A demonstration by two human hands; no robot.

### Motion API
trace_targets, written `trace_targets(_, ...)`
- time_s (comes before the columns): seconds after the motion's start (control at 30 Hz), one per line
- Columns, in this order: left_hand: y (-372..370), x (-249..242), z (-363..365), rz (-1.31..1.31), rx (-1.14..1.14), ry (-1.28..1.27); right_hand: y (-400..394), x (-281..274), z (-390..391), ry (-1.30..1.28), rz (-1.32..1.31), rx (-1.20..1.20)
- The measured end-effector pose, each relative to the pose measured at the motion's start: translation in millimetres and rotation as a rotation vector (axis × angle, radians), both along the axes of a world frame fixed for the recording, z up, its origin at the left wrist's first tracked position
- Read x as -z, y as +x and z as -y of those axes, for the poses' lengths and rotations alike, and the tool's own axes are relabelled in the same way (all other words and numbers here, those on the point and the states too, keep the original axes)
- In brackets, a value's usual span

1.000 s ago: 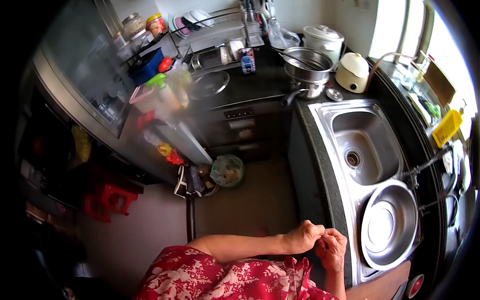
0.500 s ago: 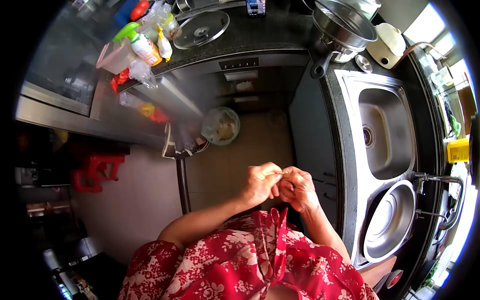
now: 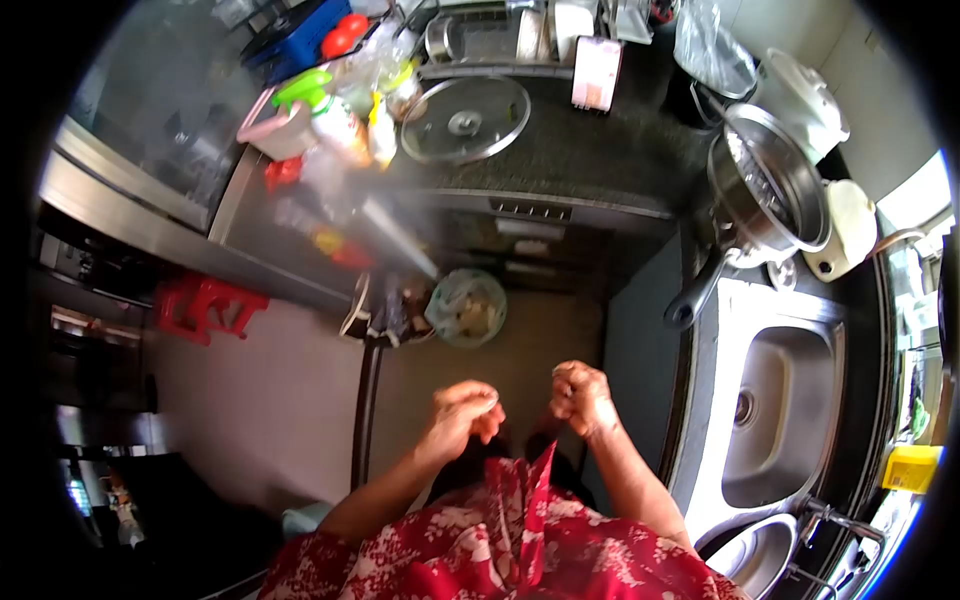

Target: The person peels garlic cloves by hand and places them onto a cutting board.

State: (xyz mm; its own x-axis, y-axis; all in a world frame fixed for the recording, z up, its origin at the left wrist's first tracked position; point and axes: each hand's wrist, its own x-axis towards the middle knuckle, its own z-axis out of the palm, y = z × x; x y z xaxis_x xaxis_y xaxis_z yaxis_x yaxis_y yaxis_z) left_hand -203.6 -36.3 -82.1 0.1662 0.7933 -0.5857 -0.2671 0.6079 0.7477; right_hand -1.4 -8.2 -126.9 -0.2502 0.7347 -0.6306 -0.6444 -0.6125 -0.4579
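Above the floor, in front of a red floral garment (image 3: 430,555), my two hands are held apart. My left hand (image 3: 463,418) is closed, thumb pressed against curled fingers. Whatever is in it, if anything, is too small to make out. My right hand (image 3: 584,398) is curled into a fist, and its contents are hidden. Beyond both hands, on the floor, stands a round bin (image 3: 466,308) with a light greenish liner and some pale scraps inside. Neither hand touches the bin.
A steel sink (image 3: 785,410) lies at the right, with a metal basin (image 3: 755,565) near me. On the counter are a pan (image 3: 765,190), a glass lid (image 3: 466,122), a phone (image 3: 597,73) and a green-topped spray bottle (image 3: 335,115). A red stool (image 3: 208,308) stands left.
My hands, together with fingertips meeting before, are now separated, the left one further left and lower. The view has tilted up, showing more of the back counter.
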Motion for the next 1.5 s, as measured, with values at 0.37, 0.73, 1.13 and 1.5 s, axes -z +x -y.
trace_targets(0.37,-35.3,32.9,-54.2,0.097,-0.036,-0.056,-67.3,66.1,-75.9,-0.052,0.226,-0.123)
trace_targets(0.73,-199.6,110.8,-75.1,-0.12,-0.017,-0.162,-190.9,280.3,-171.2,-0.13,0.643,-0.296)
trace_targets(1.13,-266.6,182.4,-58.6,-0.129,-0.247,-0.298,-216.1,405.6,-189.3,-0.205,1.059,-0.414)
trace_targets(1.5,-278.5,236.6,-66.1,-0.264,-0.289,-0.153,-235.3,472.0,-155.6,0.787,1.502,-0.802)
